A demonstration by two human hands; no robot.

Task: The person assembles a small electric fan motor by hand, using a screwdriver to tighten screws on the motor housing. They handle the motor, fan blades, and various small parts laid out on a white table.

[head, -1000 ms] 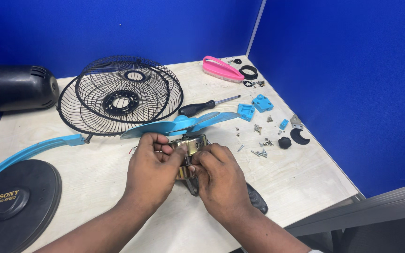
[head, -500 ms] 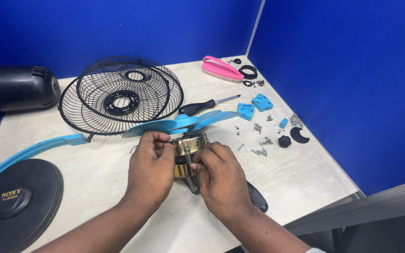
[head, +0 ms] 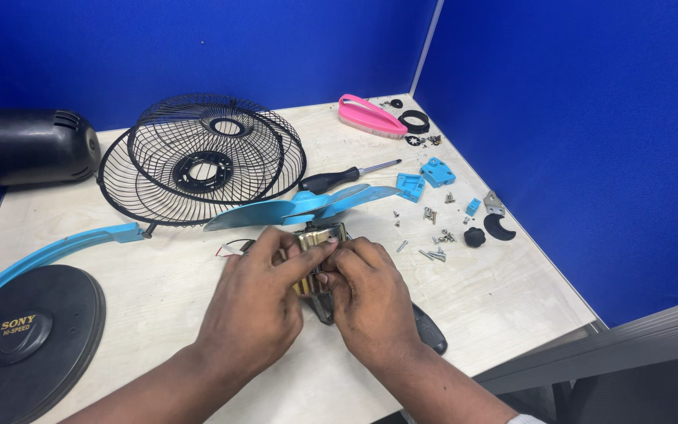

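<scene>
Hands closer than 1 s ago | left hand and right hand grip pinching brass-coloured fan motor on table | fingers shifted over its top, motor barely moved.

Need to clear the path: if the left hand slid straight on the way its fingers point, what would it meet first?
Past the motor that the left hand grips, probably the blue fan blade; depth is unclear.

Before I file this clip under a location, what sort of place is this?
Probably a repair or assembly workbench inside a partitioned booth: blue partition walls enclose a pale table strewn with fan guards, a screwdriver and loose screws.
</scene>
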